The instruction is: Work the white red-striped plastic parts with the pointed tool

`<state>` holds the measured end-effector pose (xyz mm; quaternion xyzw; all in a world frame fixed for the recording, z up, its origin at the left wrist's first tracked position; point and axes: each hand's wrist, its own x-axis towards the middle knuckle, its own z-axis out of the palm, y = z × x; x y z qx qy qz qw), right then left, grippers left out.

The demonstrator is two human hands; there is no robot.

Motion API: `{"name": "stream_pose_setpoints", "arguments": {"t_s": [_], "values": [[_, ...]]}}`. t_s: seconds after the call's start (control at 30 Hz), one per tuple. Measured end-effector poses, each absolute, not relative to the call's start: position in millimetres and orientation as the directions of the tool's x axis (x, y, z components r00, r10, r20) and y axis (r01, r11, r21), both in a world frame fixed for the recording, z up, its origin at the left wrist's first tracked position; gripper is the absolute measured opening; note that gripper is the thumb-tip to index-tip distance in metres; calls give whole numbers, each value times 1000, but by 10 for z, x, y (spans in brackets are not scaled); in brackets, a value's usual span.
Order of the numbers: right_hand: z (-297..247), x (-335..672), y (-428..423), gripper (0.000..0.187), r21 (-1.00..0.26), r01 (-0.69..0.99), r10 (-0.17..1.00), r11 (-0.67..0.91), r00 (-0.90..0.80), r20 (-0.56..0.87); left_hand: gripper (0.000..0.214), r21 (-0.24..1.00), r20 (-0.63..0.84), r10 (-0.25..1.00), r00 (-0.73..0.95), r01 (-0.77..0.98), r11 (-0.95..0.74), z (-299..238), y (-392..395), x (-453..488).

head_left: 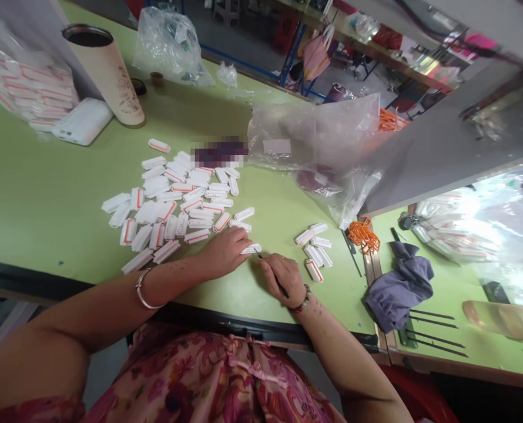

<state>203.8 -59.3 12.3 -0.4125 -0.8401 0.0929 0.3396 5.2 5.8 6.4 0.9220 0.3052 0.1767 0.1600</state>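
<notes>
The left grip [230, 249] hides a white piece's [251, 249] end; toward the bench's [270, 200] far edge, a purple thing [221, 154] is blurred.

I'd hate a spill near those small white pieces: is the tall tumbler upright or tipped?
Upright: the tumbler stands on its base on the green table, its dark-rimmed top uppermost.

Green table [45, 205], grey partition [442, 141]

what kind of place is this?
Probably a small assembly workshop. Many near-identical white parts lie loose on a green table, a clear bag at the right holds what look like more, and the right hand grips a thin dark tool.
</notes>
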Motion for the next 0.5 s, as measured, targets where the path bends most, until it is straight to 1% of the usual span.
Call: {"name": "stream_pose_setpoints", "arguments": {"t_s": [0.1, 0.17, 0.23, 0.3, 0.37, 0.4, 0.43, 0.5], "values": [[112, 2080, -587, 24, -511, 614, 791, 602, -370, 487, 21, 388, 212, 630, 747, 528, -756, 133, 8, 49], [114, 2101, -586, 26, -539, 604, 801, 588, -340, 493, 31, 383, 244, 658, 712, 553, -740, 256, 74, 33], [121, 2110, -586, 26, -552, 581, 793, 598, -333, 510, 38, 358, 283, 720, 634, 627, -692, 434, 306, -1], [130, 2109, -581, 25, -557, 555, 781, 617, -343, 522, 39, 272, 282, 795, 536, 750, -602, 615, 715, -54], [135, 2110, -570, 25, -555, 549, 775, 625, -350, 526, 50, 182, 263, 878, 400, 873, -453, 737, 1241, -120], [136, 2114, -561, 26, -553, 556, 778, 621, -349, 523, 59, 157, 221, 915, 339, 913, -376, 765, 1513, -153], [135, 2122, -552, 26, -550, 567, 783, 613, -345, 517, 67, 145, 128, 952, 278, 944, -295, 772, 1773, -183], [130, 2146, -530, 28, -550, 592, 801, 589, -333, 498, 77, 143, -114, 981, 157, 980, -140, 738, 2211, -232]]}}
